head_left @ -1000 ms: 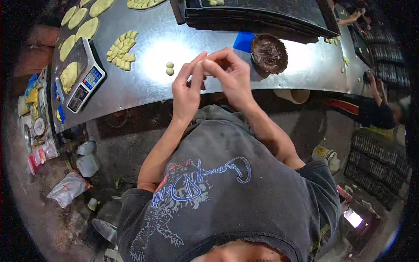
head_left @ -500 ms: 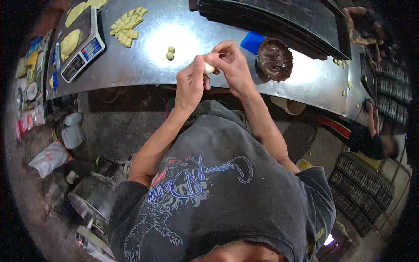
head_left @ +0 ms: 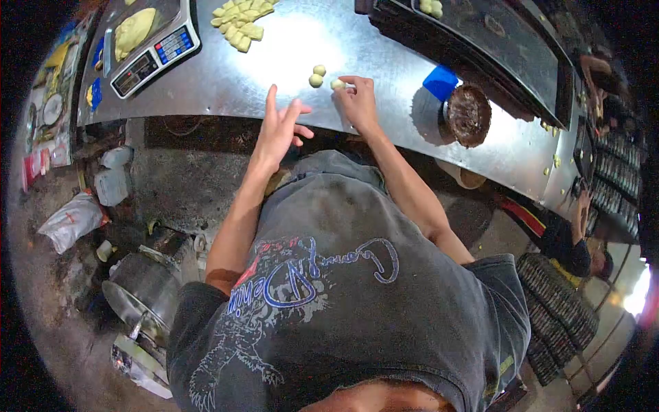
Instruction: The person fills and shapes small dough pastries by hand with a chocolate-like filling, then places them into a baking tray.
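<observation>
My right hand (head_left: 358, 104) pinches a small pale dough ball (head_left: 337, 84) at the table's surface. Just left of it, two finished-looking dough balls (head_left: 316, 79) sit touching each other. Near the table's front edge, my left hand (head_left: 278, 130) hovers with fingers spread and nothing in it. Farther back lies a cluster of cut yellow dough pieces (head_left: 240, 20). To the right of my right hand stands a round bowl (head_left: 469, 117) coated with dark brown paste, with a blue flat piece (head_left: 441, 83) against it.
A digital scale (head_left: 156, 58) carrying a dough slab (head_left: 134, 31) stands at the left of the metal table (head_left: 226, 89). Stacked dark trays (head_left: 473, 55) occupy the back right. Another person's arm (head_left: 581, 216) reaches in at the far right. A metal pot (head_left: 141, 292) is on the floor.
My hands have parted. The right one has brought the dough ball down beside the other two, while the left has let go and opened. The view has shifted slightly.
</observation>
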Available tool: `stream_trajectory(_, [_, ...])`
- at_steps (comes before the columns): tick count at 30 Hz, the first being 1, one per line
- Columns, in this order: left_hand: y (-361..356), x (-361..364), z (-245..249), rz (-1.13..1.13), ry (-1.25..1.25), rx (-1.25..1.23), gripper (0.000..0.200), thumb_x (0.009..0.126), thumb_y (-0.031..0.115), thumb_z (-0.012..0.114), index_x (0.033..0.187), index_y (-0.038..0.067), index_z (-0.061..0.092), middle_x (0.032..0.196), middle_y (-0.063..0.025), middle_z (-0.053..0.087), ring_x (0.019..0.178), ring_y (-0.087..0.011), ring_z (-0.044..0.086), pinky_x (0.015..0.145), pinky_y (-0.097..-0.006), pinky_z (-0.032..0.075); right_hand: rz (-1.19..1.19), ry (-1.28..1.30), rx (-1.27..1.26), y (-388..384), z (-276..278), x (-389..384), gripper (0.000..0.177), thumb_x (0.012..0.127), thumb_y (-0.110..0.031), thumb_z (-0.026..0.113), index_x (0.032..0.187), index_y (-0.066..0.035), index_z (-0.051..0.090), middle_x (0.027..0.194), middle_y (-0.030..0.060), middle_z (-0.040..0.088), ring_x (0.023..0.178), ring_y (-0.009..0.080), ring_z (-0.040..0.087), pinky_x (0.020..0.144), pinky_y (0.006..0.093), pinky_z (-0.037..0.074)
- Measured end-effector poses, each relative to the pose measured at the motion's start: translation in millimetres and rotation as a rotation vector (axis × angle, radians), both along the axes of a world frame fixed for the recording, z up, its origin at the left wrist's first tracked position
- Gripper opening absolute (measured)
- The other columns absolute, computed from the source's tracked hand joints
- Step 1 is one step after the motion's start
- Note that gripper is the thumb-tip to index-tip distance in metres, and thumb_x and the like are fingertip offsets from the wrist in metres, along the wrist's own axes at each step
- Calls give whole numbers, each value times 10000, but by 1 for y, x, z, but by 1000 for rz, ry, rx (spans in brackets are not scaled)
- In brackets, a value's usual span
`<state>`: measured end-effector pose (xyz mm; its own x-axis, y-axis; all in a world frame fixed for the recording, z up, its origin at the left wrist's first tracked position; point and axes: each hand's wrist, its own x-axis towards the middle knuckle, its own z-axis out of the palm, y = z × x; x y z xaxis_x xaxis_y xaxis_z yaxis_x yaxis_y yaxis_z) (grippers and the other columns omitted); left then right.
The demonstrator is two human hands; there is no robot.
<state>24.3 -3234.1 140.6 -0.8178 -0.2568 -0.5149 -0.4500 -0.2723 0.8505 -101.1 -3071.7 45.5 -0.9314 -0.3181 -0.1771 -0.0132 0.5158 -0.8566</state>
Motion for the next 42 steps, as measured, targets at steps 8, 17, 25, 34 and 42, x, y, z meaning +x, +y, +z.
stream_trajectory(8, [-112, 30, -9, 282, 92, -78, 522, 1069, 374, 440, 1487, 68, 379, 1209, -120, 663, 869, -118, 637, 729, -247, 496, 67, 116, 416, -80, -19, -38, 473, 862, -300, 689, 1229, -6, 645, 1228, 246, 557, 1151, 365, 525, 1035, 416, 435])
stream_trajectory(17, [-188, 54, -11, 370, 92, -191, 455, 1075, 359, 424, 1393, 46, 516, 1210, -102, 660, 936, -107, 614, 817, -257, 481, 264, 415, 343, -255, -63, -99, 447, 761, -232, 734, 1084, 60, 636, 1057, 232, 659, 952, 387, 620, 867, 463, 511])
stream_trajectory(25, [-202, 51, -23, 348, 41, -157, 462, 1073, 362, 432, 1372, 27, 538, 1195, -96, 667, 948, -107, 607, 833, -266, 478, 227, -264, -303, -185, -89, -106, 177, 916, -36, 628, 1088, -12, 600, 950, 86, 688, 807, 141, 653, 659, 283, 532])
stream_trajectory(34, [-156, -30, -7, 44, 212, -332, 434, 1050, 346, 487, 1353, 40, 538, 1307, -104, 609, 1075, -194, 592, 928, -325, 459, -216, -296, -377, -57, 38, -55, 312, 959, -220, 659, 1213, -38, 655, 1125, 87, 676, 1022, 163, 626, 905, 332, 516])
stream_trajectory(42, [-27, -101, 29, -225, 1020, -703, 352, 1007, 333, 560, 1176, 42, 662, 1136, -110, 703, 1073, -288, 644, 997, -416, 451, -39, -665, -979, -49, 130, 3, 294, 927, -151, 705, 1179, -22, 624, 1084, 35, 643, 994, 129, 603, 888, 302, 497])
